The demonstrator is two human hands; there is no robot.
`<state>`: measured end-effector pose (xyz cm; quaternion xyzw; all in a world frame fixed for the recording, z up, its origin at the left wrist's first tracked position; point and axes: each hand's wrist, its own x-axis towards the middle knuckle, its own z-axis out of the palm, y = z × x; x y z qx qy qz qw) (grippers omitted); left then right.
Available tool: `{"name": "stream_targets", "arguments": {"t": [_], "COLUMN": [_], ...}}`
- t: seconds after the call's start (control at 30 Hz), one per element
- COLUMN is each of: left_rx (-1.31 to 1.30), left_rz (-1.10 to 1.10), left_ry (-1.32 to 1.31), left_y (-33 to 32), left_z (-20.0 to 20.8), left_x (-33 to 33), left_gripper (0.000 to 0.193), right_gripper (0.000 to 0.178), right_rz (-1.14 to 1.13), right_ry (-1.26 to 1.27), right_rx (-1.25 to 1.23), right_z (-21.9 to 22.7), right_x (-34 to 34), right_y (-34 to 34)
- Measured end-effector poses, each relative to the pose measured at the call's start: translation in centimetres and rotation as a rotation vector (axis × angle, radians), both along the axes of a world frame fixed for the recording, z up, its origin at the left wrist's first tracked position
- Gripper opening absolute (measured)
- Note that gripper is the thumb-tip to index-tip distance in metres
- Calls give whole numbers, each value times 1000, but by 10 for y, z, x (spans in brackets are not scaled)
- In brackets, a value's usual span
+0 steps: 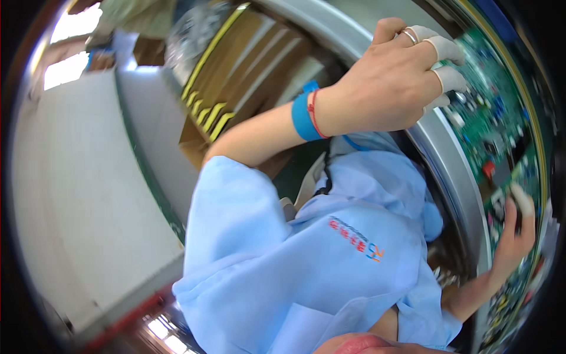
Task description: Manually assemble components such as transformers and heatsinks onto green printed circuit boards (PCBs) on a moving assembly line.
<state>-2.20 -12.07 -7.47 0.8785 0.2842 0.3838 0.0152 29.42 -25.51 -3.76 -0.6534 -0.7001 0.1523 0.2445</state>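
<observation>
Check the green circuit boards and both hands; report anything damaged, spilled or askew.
Nothing stands out. The left hand, fingertips capped in white cots, rests on a green circuit board; the right hand touches another board. No visible breakage or spill, though fine detail is blurred.

Green printed circuit board (492, 127), 3 o'clock: bends into the black rim, far edge cut off; components too small to identify. Fingertips (451, 76) in white finger cots lie over part of the board, contact points hidden. Hand at 4 o'clock (516, 233): grip blurred, item under it unreadable. Brown stacked cartons (247, 65), 12 o'clock: blurred.
</observation>
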Motion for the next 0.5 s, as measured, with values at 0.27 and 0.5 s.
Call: {"name": "stream_targets", "arguments": {"t": [0.27,0.5], "left_rx": [-20,-784], "left_rz": [1210,1787], "left_ry": [489,812], "left_y": [-33,-33], "left_z": [-18,-105], "left_x": [-249,-426], "left_gripper": [13,57], "right_gripper": [23,23], "right_rz": [-31,-33], "right_ry": [16,-173], "right_rx": [-35,50], "right_z": [0,8], "right_x": [32,47], "right_y": [2,-27]}}
